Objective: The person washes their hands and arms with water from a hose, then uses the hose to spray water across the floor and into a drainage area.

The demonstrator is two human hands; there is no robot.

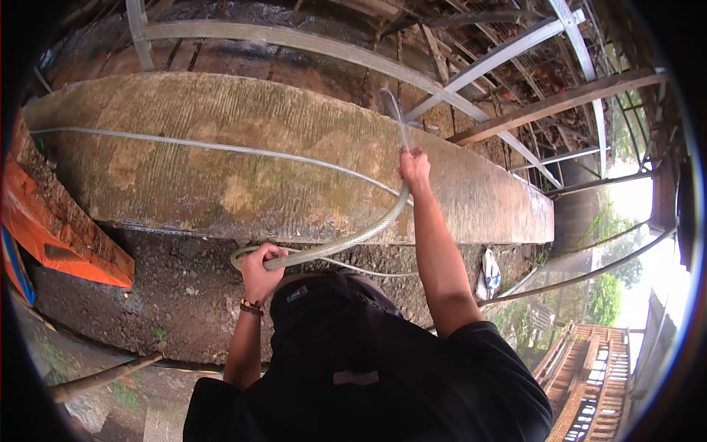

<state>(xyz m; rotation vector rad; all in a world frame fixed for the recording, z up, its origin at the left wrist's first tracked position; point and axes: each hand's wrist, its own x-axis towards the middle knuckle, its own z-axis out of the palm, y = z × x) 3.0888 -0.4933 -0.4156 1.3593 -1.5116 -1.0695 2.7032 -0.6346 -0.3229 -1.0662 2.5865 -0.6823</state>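
A pale braided hose (346,239) runs in a curve between my two hands. My right hand (416,168), arm stretched forward, is closed around the hose near its end, above the far side of a concrete slab (243,177). Water (398,118) sprays out past that hand toward the metal frame. Close to my body, my left hand (261,274) is wrapped around a lower part of the hose. Behind the left hand the hose bends back, and a thinner-looking length (221,148) lies across the slab to the left.
Beyond the slab stand metal bars (294,37) and a wooden beam (560,107). An orange object (66,254) is at the left. Bare soil (177,295) borders the slab's near edge. A white bag (488,274) lies at right, with a bamboo structure (589,368) farther off.
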